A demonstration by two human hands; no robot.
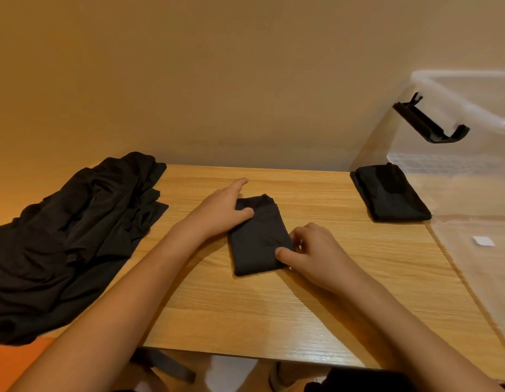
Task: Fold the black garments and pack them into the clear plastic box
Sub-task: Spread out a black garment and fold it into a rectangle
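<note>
The wooden desk (274, 306) stands against a plain wall (217, 80). A clear plastic box (472, 89) fills the desk's right side, reaching from the far right corner toward the near edge. A loose pile of black garments (76, 236) is heaped over the left edge and partly hangs off it.

In the middle of the desk lies a folded black garment (259, 239), a narrow rectangle running from near to far. The left hand (220, 213) holds its far left corner in the crook of the thumb, with the thumb on top and the forefinger straight on the wood. The right hand (316, 250) pinches the near right edge, thumb on the cloth and fingers curled beside it.

A second folded garment (390, 193) shows through the box's wall, lying in the box's far left corner. A black latch (429, 123) hangs from the rim above it.
</note>
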